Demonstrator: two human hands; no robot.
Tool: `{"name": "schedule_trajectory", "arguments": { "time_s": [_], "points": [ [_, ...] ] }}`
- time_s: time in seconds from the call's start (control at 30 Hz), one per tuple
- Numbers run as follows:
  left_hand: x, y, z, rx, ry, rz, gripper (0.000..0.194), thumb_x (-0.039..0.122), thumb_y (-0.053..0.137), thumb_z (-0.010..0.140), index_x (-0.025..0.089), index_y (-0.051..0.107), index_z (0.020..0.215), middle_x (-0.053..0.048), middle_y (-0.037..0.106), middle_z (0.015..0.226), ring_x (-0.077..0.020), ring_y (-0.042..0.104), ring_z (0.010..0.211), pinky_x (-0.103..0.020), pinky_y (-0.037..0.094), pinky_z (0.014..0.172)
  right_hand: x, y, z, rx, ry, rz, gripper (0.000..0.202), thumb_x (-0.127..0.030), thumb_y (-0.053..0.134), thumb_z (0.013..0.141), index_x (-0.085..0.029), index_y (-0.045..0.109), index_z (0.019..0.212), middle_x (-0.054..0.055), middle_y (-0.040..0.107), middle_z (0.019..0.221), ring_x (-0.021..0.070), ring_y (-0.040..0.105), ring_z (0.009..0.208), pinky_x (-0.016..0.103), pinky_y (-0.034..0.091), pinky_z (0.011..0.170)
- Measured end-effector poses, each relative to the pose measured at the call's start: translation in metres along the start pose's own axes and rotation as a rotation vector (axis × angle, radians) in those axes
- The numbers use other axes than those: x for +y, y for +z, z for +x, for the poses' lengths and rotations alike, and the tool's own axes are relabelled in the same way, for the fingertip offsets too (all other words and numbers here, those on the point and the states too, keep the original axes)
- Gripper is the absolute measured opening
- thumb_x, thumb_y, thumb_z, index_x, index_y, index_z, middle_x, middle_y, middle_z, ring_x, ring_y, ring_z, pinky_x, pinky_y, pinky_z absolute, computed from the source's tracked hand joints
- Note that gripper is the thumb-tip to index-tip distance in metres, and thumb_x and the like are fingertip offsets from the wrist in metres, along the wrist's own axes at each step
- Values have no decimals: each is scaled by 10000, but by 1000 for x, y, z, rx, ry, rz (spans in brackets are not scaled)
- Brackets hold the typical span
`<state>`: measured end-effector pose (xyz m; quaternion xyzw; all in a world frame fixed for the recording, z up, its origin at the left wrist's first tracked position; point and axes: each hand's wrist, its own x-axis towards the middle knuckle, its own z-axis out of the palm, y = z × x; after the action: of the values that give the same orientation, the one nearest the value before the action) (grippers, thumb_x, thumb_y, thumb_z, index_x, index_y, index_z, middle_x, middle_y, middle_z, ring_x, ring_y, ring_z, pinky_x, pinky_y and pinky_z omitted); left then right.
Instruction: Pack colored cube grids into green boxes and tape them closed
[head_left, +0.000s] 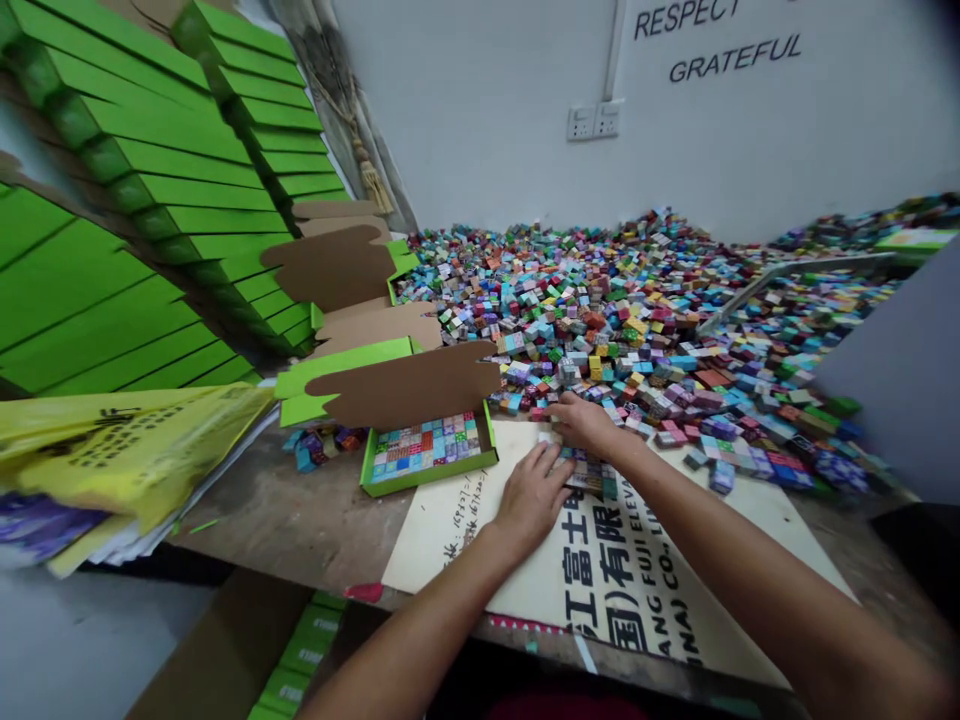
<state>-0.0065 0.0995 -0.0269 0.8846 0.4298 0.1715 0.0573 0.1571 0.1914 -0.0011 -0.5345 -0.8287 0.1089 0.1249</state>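
Small patterned blocks (592, 472) are set in close rows on a pale printed board (517, 590). My left hand (531, 490) lies with its fingers stretched out against the near left side of these rows. Across the far side of the rows reaches my right hand (583, 422), its fingers drawn together; a pink block (538, 413) shows by its fingertips. What those fingers hold, if anything, is hidden. Left of the hands stands an open green box (427, 475) with blocks packed flat inside and its brown lid (409, 385) raised.
A wide heap of loose blocks (570, 290) covers the back of the table up to the wall. Tall stacks of green boxes (180, 180) rise at the left. Yellow plastic packaging (135, 440) lies at the left edge. More open boxes (334, 265) stand behind the nearest one.
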Motion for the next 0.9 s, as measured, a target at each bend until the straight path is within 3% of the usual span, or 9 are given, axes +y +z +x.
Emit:
{"name": "schedule_trajectory", "arguments": {
  "time_s": [0.17,0.37,0.57,0.7,0.8,0.9],
  "points": [
    [3,0,0,20,-14,-3,372,215,582,831,225,521,1198,-68,453,1364,-264,358,1286,-423,361,1055,-6,1,5,16,30,-30,229,-208,522,790,-196,655,975,80,590,952,174,577,773,237,387,665],
    [5,-4,0,-2,-24,-31,397,205,579,833,228,507,1223,-74,456,1364,-264,347,1296,-428,370,1050,14,-7,-11,18,16,28,211,-132,489,794,-183,656,914,63,626,934,172,581,820,235,396,713],
    [3,-3,0,6,-21,-63,410,198,564,842,228,491,1244,-81,449,1369,-258,319,1313,-442,356,1059,28,-7,-38,-8,-3,140,283,-163,560,781,-203,604,1058,17,660,995,129,609,767,205,444,672],
    [2,0,-1,16,-20,-50,407,200,571,839,232,496,1238,-73,447,1367,-261,325,1307,-429,359,1058,21,-3,-25,17,18,119,236,-215,475,856,-203,631,1033,18,678,938,147,618,804,216,448,682],
    [2,0,-1,24,-17,-36,404,194,579,833,234,501,1227,-63,445,1365,-261,333,1300,-419,360,1059,12,0,-4,71,38,37,318,-189,409,876,-217,620,1113,70,628,1064,191,598,916,260,430,748],
    [2,0,0,19,-13,-20,385,200,586,829,219,517,1207,-72,459,1348,-266,353,1286,-412,365,1056,3,3,15,59,9,-42,346,-164,458,834,-258,621,1123,87,562,1155,204,600,882,282,414,739]
  ]
}}
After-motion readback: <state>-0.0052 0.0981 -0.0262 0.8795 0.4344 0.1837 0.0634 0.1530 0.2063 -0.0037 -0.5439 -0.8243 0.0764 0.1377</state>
